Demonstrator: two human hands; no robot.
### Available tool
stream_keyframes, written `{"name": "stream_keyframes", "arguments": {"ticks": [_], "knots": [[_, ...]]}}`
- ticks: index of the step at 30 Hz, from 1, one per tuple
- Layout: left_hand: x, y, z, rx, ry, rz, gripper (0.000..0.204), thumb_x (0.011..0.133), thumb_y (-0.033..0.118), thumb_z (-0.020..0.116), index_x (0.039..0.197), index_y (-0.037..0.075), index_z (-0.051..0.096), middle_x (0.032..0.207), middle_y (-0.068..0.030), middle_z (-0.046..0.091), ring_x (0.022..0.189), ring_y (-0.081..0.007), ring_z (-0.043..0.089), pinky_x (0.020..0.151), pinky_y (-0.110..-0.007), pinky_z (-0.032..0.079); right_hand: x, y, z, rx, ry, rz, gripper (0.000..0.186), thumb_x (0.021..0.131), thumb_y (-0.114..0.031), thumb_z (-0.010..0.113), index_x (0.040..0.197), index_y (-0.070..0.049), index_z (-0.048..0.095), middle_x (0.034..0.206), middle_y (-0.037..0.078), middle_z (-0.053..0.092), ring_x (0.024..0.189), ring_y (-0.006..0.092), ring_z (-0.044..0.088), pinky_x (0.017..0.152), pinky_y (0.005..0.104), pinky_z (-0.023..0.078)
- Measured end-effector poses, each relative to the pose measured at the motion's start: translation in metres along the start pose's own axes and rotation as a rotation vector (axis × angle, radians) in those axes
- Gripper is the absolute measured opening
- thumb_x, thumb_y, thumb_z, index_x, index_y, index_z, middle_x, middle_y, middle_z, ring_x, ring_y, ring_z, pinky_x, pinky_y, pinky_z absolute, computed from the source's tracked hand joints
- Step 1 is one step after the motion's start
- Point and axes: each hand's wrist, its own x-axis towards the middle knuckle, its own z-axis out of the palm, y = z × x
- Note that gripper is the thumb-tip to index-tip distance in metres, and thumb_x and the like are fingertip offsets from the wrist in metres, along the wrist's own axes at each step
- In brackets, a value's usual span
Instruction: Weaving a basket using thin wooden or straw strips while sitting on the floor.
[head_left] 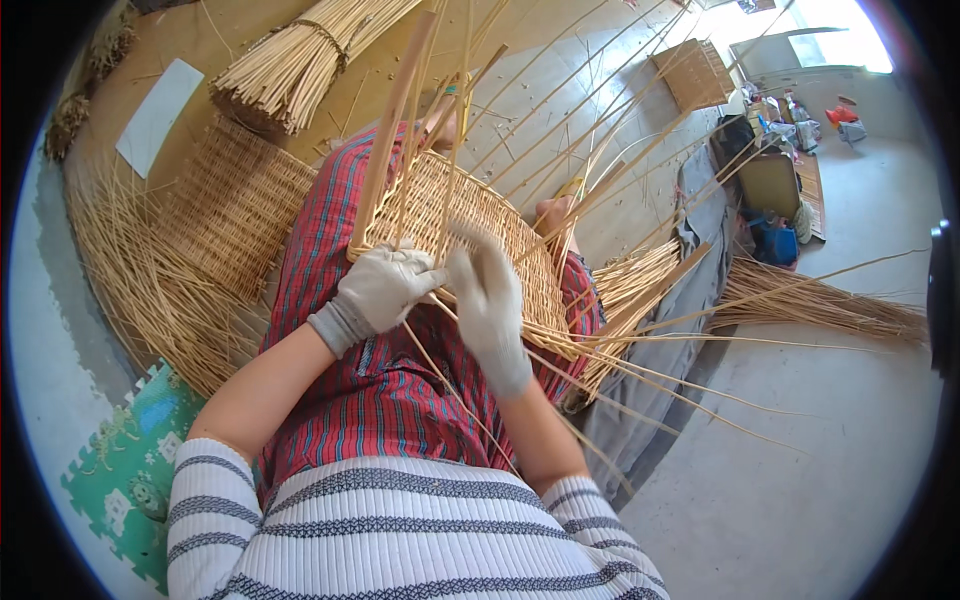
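Note:
A half-woven wicker basket (505, 235) lies across my lap, with long loose rods standing up and fanning out from its edge. My left hand (385, 288), in a white knitted glove, is at the near left edge of the weave, its fingers closed on a thin wicker rod (428, 348) that trails down over my lap. Close beside it, my right hand (488, 305), gloved alike, is held over the near edge with its fingers stretched out and slightly blurred. Its thumb side nearly meets the left fingertips. A flat wooden slat (392, 130) rises from the basket's left corner.
To the left are a woven wicker piece (235, 205) and a heap of loose rods (165, 290). A tied rod bundle (305, 60) lies beyond. More rods (815, 300) lie at right by a grey cloth (690, 310). A woven box (693, 75) stands farther off.

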Motion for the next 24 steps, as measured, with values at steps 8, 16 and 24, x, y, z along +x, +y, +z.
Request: {"name": "stream_keyframes", "arguments": {"ticks": [8,16,24], "knots": [[0.012,0.009,0.003,-0.128,-0.070,-0.143,0.015,0.090,0.022,0.067,0.104,0.017,0.066,0.094,-0.0054,0.072,0.092,-0.0272,0.070,0.081,-0.042,0.050,-0.019,0.032,-0.111,0.008,0.396,-0.088,0.057,0.097,-0.009,0.067,0.147,-0.002,0.041,0.099,0.007,0.065,0.071,0.0072,0.060,0.063,0.0235,0.051],[0.016,0.015,0.015,-0.052,-0.123,-0.238,0.015,0.095,0.026,0.061,0.106,0.017,0.065,0.085,-0.0058,0.071,0.084,-0.0256,0.070,0.076,-0.043,0.050,0.053,-0.032,-0.060,-0.274,0.306,-0.237,0.071,0.092,-0.011,0.072,0.155,-0.015,0.039,0.111,0.020,0.070,0.088,0.0263,0.071,0.073,0.0390,0.055],[0.003,0.029,0.028,0.240,0.051,-0.158,0.042,0.087,0.034,0.068,0.129,0.029,0.066,0.111,-0.0047,0.061,0.117,-0.0262,0.056,0.115,-0.054,0.032,0.120,-0.008,0.015,-0.641,0.119,-0.238,0.022,0.102,-0.024,0.060,0.109,-0.005,0.070,0.076,0.009,0.071,0.073,0.0120,0.069,0.067,0.0298,0.053]]}}
